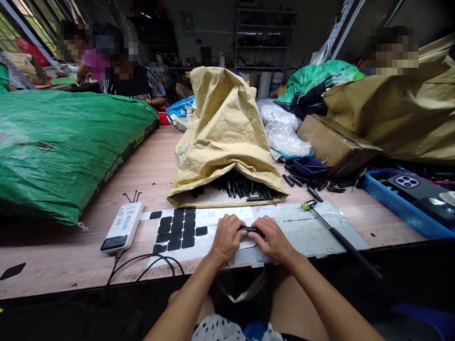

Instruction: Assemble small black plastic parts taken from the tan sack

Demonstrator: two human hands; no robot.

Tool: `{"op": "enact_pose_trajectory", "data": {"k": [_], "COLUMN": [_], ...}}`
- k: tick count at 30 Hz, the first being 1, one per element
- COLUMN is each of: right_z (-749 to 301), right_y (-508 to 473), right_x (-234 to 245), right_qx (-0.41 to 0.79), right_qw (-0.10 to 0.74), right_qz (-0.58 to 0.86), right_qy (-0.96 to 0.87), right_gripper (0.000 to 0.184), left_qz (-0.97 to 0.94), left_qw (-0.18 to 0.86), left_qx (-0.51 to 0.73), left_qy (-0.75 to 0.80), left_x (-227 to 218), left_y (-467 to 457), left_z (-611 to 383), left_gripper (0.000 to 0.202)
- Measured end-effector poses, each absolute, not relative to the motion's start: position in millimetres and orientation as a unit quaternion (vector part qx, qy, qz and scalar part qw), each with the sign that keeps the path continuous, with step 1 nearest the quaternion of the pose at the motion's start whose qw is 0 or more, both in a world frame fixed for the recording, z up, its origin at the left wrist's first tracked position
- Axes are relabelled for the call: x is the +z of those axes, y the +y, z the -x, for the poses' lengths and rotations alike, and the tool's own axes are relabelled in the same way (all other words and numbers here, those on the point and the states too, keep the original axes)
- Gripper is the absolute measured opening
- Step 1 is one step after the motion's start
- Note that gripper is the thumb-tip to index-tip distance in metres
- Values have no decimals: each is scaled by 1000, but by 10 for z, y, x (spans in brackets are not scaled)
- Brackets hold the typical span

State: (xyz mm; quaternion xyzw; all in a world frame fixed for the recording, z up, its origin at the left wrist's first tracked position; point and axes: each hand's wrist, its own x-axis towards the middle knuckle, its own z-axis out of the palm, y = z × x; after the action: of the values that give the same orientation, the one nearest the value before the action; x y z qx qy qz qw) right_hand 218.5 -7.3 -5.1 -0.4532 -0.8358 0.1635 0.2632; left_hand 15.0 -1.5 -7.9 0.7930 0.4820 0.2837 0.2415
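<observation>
Between my two hands lies a short black pen-like tube (pixel 251 229), held level just above the table's front edge. My left hand (pixel 228 235) has its fingers closed round the left end, and my right hand (pixel 272 237) grips the other end with thumb and fingers. Fingers cover both ends of the tube. Under the hands are a white sheet (pixel 209 246) and a greyish flat board (pixel 302 232). Left of my left hand, several black rounded-square stickers (pixel 176 229) sit in rows on the sheet. Beyond the hands, a yellow-brown sack (pixel 231 128) opens toward me with many similar black tubes (pixel 241 188) inside.
A white power bank (pixel 122 227) with black cables stands left. A small hammer (pixel 330 227) lies right, its handle past the edge. A green sack (pixel 71 142) fills the left. Loose black parts, a cardboard box (pixel 337 142) and a blue tray (pixel 401 203) are right. People sit beyond.
</observation>
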Motion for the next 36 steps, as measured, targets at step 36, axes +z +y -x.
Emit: {"op": "enact_pose_trajectory", "data": {"k": [36], "right_z": [-2182], "right_y": [-62], "right_x": [-82], "right_qx": [173], "right_qw": [283], "right_qz": [454], "right_qy": [-827], "right_gripper": [20], "left_qz": [-781], "left_qw": [254], "left_qx": [295], "left_qy": [488], "left_x": [-43], "left_y": [-33], "left_z": [-147], "left_gripper": [13]}}
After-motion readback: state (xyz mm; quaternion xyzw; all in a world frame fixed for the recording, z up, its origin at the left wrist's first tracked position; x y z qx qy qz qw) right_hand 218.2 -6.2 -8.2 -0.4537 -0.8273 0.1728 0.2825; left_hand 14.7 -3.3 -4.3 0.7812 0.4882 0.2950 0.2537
